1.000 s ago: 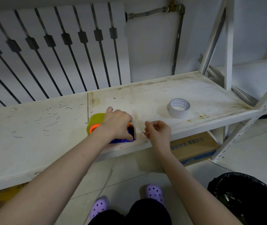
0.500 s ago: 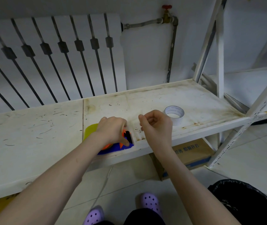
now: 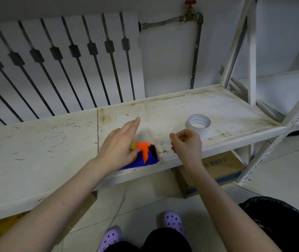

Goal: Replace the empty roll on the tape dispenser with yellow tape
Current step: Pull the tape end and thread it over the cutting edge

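Resting flat with fingers spread, left hand covering blue-and-orange plastic tape dispenser; right hand pinching (contents unclear) beside white cardboard roll.

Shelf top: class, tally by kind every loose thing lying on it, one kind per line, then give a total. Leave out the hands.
Tape dispenser, blue and orange, under the left hand: 1
Empty white tape roll: 1
Total: 2
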Demonstrator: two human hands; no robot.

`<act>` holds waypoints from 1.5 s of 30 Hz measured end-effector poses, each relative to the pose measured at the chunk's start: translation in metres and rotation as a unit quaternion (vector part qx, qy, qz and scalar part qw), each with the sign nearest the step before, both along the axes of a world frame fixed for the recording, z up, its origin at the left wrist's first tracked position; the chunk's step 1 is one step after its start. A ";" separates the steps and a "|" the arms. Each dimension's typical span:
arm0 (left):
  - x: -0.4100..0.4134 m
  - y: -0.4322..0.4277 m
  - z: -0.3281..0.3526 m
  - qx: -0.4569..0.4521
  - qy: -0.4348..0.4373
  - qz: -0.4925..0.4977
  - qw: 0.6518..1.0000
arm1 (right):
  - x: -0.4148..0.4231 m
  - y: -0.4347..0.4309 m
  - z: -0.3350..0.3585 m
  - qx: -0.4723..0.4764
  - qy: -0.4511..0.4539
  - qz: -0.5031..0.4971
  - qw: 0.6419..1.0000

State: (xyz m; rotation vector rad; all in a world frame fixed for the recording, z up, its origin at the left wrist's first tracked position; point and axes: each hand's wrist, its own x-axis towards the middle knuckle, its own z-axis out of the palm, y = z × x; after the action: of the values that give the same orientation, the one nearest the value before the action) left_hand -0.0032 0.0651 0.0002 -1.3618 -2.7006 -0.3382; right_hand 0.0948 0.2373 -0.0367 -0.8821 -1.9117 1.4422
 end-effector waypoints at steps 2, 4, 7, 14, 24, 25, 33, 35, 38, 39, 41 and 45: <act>0.002 0.001 -0.005 0.019 0.032 -0.019 0.999 | 0.001 0.002 -0.009 -0.029 -0.011 0.003 1.000; 0.003 0.004 -0.008 -0.008 0.053 -0.052 0.997 | 0.002 0.003 -0.016 -0.064 -0.019 0.011 0.998; 0.003 0.011 -0.010 -0.045 0.051 -0.057 0.996 | 0.003 0.003 -0.027 -0.093 -0.022 0.023 0.995; -0.004 0.012 -0.016 -0.094 0.050 -0.063 0.992 | 0.004 0.000 -0.041 -0.100 -0.040 0.042 0.993; -0.008 0.017 -0.016 -0.107 0.043 -0.045 0.992 | -0.004 0.002 -0.042 -0.086 -0.065 0.058 0.993; -0.008 0.019 -0.017 -0.116 0.049 -0.042 0.991 | -0.005 0.003 -0.043 -0.086 -0.068 0.058 0.992; -0.006 0.020 -0.015 -0.144 0.053 -0.045 0.987 | -0.004 0.006 -0.038 -0.081 -0.091 0.080 0.989; -0.006 0.020 -0.013 -0.136 0.048 -0.048 0.988 | -0.001 0.006 -0.037 -0.087 -0.084 0.082 0.989; -0.007 0.021 -0.014 -0.123 0.038 -0.042 0.991 | 0.000 0.006 -0.037 -0.093 -0.084 0.087 0.988; -0.007 0.022 -0.015 -0.123 0.036 -0.038 0.991 | -0.001 0.006 -0.037 -0.092 -0.086 0.086 0.988; -0.008 0.023 -0.017 -0.128 0.035 -0.031 0.991 | -0.004 0.008 -0.037 -0.094 -0.091 0.083 0.988; -0.010 0.026 -0.015 -0.145 0.033 -0.030 0.988 | -0.013 0.014 -0.040 -0.078 -0.106 0.074 0.989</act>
State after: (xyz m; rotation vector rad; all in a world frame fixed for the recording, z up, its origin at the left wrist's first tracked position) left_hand -0.0131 0.0914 -0.0148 -1.4963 -2.7391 0.0985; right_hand 0.0817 0.2512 -0.0764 -1.0188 -2.0792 1.6618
